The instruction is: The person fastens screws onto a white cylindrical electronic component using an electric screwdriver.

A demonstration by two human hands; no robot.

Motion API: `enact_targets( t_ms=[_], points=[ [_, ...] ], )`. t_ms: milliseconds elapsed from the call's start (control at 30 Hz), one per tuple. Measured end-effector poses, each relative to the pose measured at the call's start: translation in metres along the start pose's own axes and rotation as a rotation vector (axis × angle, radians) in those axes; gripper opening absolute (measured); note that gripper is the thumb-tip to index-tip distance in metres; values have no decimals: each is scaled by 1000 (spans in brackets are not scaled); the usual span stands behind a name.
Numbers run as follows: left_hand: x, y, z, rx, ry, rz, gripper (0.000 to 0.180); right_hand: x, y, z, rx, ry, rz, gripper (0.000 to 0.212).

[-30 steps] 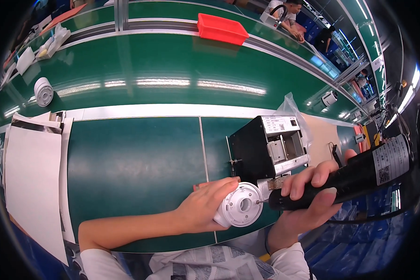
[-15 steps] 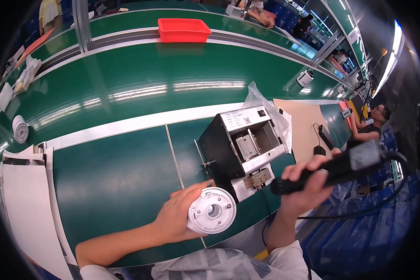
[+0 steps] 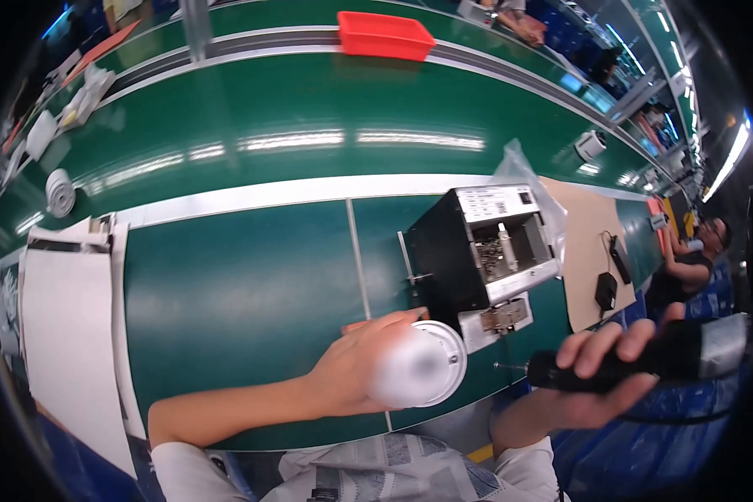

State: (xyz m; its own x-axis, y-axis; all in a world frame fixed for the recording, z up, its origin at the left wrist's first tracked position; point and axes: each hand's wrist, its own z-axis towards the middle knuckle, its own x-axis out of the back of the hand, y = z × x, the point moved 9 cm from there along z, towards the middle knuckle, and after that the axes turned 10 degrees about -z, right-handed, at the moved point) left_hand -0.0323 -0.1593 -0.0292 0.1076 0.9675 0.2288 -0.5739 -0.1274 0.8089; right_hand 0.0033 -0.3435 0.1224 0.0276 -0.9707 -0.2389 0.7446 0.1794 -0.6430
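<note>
My left hand (image 3: 347,368) is closed around a white round housing (image 3: 453,368), holding it above the green bench mat. A pale blur covers the housing's near left side, so its detail there is lost. My right hand (image 3: 602,368) grips a black electric screwdriver (image 3: 678,356) with a grey band and a cable. Its thin bit (image 3: 514,366) points left toward the housing, apart from it. Something tiny and bright shows at the tip, too small to name. Beyond the hands stands a black screw feeder (image 3: 448,251), its open metal tray (image 3: 494,255) holding loose screws.
White sheets (image 3: 71,326) lie at the left. A red bin (image 3: 385,38) stands across the green conveyor (image 3: 284,100). White housings (image 3: 60,192) rest on the belt. Brown cardboard (image 3: 590,251) carries a black adapter (image 3: 606,291). A co-worker (image 3: 694,259) sits at the right.
The view has shifted, moving the bench rightward in the picture. My right hand is lower, with the screwdriver's bit now visible. The feeder's inner block has moved, exposing screws. The housing's near side has blurred.
</note>
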Motion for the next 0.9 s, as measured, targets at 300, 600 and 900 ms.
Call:
enact_targets(
  t_ms=[300, 600, 900],
  points=[
    [-2, -8, -1, 94, -39, -27, 99, -107, 1, -14, -52, -240, -52, 70],
    [7, 2, -7, -32, 59, -45, 99, -123, 9, -25, -9, -235, -70, 61],
    [8, 6, -7, -76, 88, -30, 100, -127, 5, -27, 6, -258, -44, 58]
  ],
)
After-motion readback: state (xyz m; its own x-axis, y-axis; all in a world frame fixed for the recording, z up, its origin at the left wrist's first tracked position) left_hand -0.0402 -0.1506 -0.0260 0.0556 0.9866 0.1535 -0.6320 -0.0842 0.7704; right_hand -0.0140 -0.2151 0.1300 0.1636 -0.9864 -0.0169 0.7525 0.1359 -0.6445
